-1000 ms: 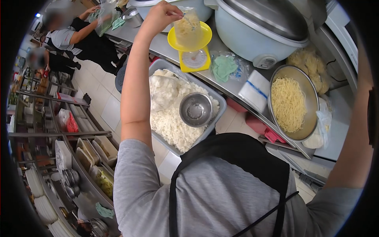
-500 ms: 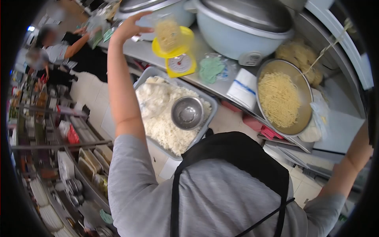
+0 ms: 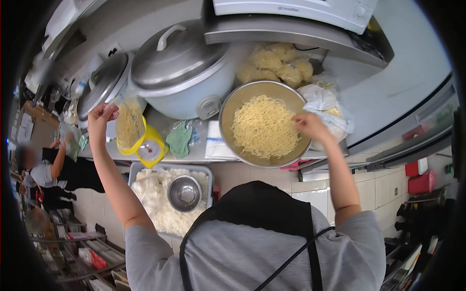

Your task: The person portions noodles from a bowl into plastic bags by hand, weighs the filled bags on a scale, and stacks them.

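My left hand (image 3: 103, 115) is closed in a pinch at the top of a clear plastic bag of noodles (image 3: 130, 125). The bag hangs upright at the yellow kitchen scale (image 3: 150, 151), over its yellow pan; whether it still touches the pan I cannot tell. Over the right side of a large metal bowl (image 3: 228, 109) is my right hand (image 3: 309, 127), its fingers drawn together at the edge of the loose yellow noodles (image 3: 264, 127). What those fingers hold, if anything, is too small to make out.
A green cloth (image 3: 179, 140) and a white folded cloth (image 3: 217, 141) lie between scale and bowl. Large lidded cookers (image 3: 182, 92) and bagged noodles (image 3: 276, 63) stand behind. Below the counter, a grey tub (image 3: 209, 182) holds white rice and a metal bowl (image 3: 184, 193). Co-workers (image 3: 53, 169) stand left.
My view has swung right. My left hand, spread beside the noodle bag before, now pinches its top. My right hand has come from the far right edge to the noodle bowl.
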Demonstrator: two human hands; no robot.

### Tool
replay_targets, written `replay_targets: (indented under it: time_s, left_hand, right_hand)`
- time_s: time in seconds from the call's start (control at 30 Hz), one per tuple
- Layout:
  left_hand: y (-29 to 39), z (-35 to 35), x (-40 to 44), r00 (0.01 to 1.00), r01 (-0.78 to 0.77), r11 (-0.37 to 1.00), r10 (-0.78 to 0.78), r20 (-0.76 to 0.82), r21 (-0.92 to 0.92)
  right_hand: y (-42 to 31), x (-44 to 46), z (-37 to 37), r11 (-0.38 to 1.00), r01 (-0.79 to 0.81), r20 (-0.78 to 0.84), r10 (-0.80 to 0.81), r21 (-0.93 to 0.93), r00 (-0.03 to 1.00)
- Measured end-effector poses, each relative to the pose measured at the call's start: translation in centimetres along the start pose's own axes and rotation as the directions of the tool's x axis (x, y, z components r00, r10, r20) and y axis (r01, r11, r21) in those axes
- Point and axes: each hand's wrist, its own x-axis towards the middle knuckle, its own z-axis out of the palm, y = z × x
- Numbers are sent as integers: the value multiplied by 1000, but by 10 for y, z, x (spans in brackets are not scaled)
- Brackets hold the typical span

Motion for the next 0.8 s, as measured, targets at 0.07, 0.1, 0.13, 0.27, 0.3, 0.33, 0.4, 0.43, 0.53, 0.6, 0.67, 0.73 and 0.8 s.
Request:
replay_targets:
  time_s: [0.07, 0.1, 0.13, 0.27, 0.3, 0.33, 0.4, 0.43, 0.53, 0.6, 0.67, 0.73, 0.8]
  left_hand:
    - [24, 32, 1, 999, -22, 993, 25, 22, -117]
    - [35, 48, 2, 999, -24, 974, 34, 42, -225]
    - [42, 66, 5, 993, -14, 953, 48, 106, -302]
    - [53, 180, 17, 936, 183, 669, 105, 335, -721]
    - [56, 215, 21, 900, 288, 562, 117, 419, -776]
    - [62, 254, 23, 897, 331, 538, 77, 436, -775]
    - [82, 327, 30, 817, 418, 504, 155, 556, -755]
    - [98, 362, 33, 821, 442, 513, 100, 562, -736]
    - [137, 456, 58, 888, 388, 515, 13, 460, -764]
    - [157, 507, 91, 928, 304, 473, 48, 369, -827]
    - [162, 548, 115, 958, 227, 444, 57, 280, -867]
    - [159, 583, 131, 967, 212, 442, 35, 253, -872]
    - [147, 612, 140, 964, 239, 466, -10, 265, -852]
  right_hand:
    - [9, -11, 21, 999, -18, -7, 18, -42, 1000]
    - [13, -15, 29, 997, -18, 2, 18, -70, 1000]
    - [19, -19, 37, 998, 19, -45, -21, -53, 999]
    - [35, -25, 58, 965, 209, -249, -244, -156, 937]
    - [32, -27, 58, 966, 203, -267, -239, -158, 933]
    - [27, -30, 58, 962, 186, -257, -235, -200, 937]
    - [23, -32, 57, 958, 154, -265, -219, -243, 939]
    - [24, -32, 57, 960, 152, -261, -213, -236, 941]
    - [27, -31, 54, 960, 174, -265, -230, -218, 936]
    - [29, -30, 54, 958, 200, -272, -252, -205, 928]
    - [32, -30, 54, 953, 247, -283, -289, -176, 915]
    - [32, -30, 51, 953, 240, -282, -285, -185, 916]
    - [34, -29, 53, 953, 247, -263, -286, -173, 921]
